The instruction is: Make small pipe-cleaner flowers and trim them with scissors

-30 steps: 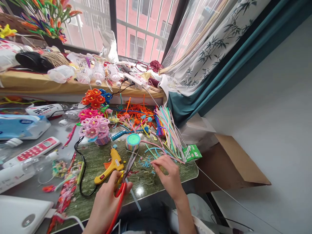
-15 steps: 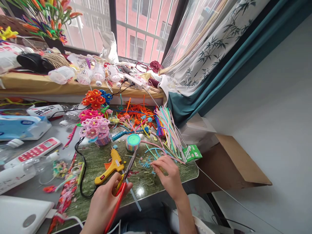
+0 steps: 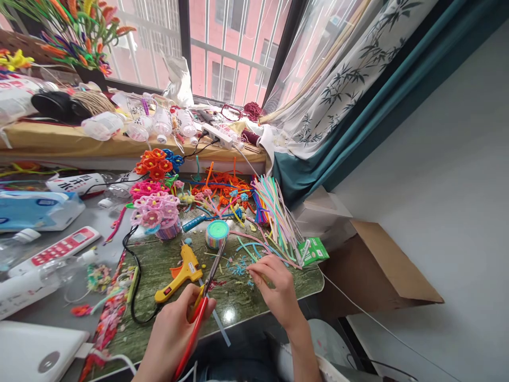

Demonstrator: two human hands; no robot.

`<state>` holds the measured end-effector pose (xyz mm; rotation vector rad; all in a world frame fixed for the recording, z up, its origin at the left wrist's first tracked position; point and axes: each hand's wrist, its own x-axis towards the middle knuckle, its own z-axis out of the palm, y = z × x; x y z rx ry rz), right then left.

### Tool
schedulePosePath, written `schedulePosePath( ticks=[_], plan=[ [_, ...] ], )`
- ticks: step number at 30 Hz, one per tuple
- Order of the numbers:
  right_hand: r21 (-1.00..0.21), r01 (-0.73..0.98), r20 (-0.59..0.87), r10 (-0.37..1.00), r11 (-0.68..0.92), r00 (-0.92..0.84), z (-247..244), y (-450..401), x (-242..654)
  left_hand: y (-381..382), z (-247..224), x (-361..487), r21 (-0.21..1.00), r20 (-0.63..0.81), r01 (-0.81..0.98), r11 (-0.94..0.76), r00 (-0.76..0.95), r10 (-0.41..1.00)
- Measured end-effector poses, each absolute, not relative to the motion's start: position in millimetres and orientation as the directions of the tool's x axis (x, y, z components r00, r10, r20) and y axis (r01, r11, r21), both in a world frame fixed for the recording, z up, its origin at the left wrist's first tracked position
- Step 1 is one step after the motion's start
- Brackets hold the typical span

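My left hand (image 3: 173,323) is closed around a pair of scissors (image 3: 193,331) with red handles, their blades pointing up and away. The blade tips reach the side of a small striped tub (image 3: 217,233) with a turquoise top. My right hand (image 3: 278,289) has thumb and fingertips pinched together; what lies between them is too small to make out. Beside those fingertips, blue clippings (image 3: 238,267) are scattered over the green tabletop (image 3: 258,309). A yellow glue gun (image 3: 183,273) lies just beyond my left hand, and a pale glue stick (image 3: 220,326) shows near the scissors.
Pipe-cleaner flowers (image 3: 156,212) stand behind the glue gun. A bundle of pastel pipe cleaners (image 3: 274,209) rests at the right, beside a green packet (image 3: 314,250). Bottles (image 3: 59,270) and a tissue pack (image 3: 40,211) crowd the left. An open cardboard box (image 3: 397,260) is beyond the table's right edge.
The view has shifted very slightly. Both hands and the scissors hold nearly the same place, and nothing has been picked up or let go.
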<state>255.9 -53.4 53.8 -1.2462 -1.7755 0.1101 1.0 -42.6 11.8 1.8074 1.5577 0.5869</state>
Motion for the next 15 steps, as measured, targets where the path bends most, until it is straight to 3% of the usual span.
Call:
schedulePosePath(
  ticks=[15],
  plan=[
    [-0.528, 0.709, 0.62, 0.783, 0.468, -0.054, 57.0, -54.3, 253.6, -43.4, 16.5, 3.1, 0.652, -0.216, 0.758, -0.005, 0.192, 0.957]
  ],
)
